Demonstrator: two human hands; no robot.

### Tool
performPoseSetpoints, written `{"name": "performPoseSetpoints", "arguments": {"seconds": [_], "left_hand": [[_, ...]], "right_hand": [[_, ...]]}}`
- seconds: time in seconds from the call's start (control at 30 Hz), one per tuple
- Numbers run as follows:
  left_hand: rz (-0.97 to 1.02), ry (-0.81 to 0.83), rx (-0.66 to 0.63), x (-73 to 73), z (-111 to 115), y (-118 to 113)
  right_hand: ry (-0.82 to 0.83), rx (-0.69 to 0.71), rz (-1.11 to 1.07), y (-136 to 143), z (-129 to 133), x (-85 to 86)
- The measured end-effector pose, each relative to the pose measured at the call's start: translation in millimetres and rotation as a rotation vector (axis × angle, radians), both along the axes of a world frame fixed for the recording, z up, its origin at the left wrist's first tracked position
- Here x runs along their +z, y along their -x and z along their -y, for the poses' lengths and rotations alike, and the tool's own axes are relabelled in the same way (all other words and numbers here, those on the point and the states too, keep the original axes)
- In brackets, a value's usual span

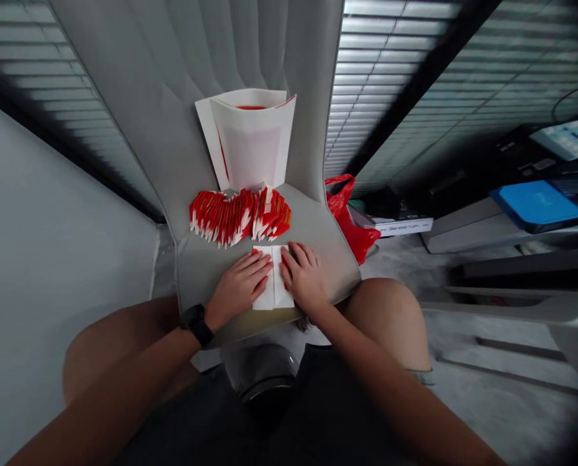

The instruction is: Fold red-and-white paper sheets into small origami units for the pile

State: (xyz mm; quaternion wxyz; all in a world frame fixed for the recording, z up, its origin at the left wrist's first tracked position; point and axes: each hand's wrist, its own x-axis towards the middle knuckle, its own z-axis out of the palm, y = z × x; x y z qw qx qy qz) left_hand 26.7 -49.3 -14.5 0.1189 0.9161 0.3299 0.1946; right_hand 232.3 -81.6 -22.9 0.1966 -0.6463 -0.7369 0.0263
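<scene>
A sheet of white paper (274,299) with red showing at its edges lies near the front of the grey chair seat (206,272). Its two sides are folded in and meet along a middle line. My left hand (243,278) rests flat on the left flap, fingers stretched out. On the right flap lies my right hand (305,278), its fingers spread and pressing on the paper. Just beyond both hands stands a row of folded red and white paper pieces (225,217), packed close together in a curve.
White sheets with red on the inner side (254,139) lean curled against the chair backrest (182,77). A red plastic bag (351,226) hangs or lies right of the seat. Farther right are a white box (400,225) and a blue flat object (538,202).
</scene>
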Motion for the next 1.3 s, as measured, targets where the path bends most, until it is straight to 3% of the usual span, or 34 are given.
{"name": "performPoseSetpoints", "arguments": {"seconds": [0.1,0.3,0.5,0.63,0.87,1.1,1.3], "left_hand": [[-0.032,-0.008,-0.034,0.7,-2,2],[-0.148,-0.035,-0.088,1.3,-4,9],[-0.212,-0.029,-0.108,6.3,-2,14],[-0.128,0.014,-0.074,9.4,0,16],[0.046,0.012,-0.009,0.1,6,19],[0.057,-0.059,0.023,-2.2,8,17],[0.069,-0.033,0.037,-6.1,8,17]], "right_hand": [[-0.034,0.043,0.007,-1,0,-0.8],[-0.04,0.28,0.017,-3,-1,-9.6],[-0.02,0.302,0.0,-3,-2,-8.8],[-0.026,0.313,-0.027,-6,-1,-6.0],[-0.015,0.316,-0.067,-7,-1,-2.9],[-0.039,0.285,-0.047,-4,-4,-7.8],[-0.087,0.324,-0.12,-10,9,6.5]]}}
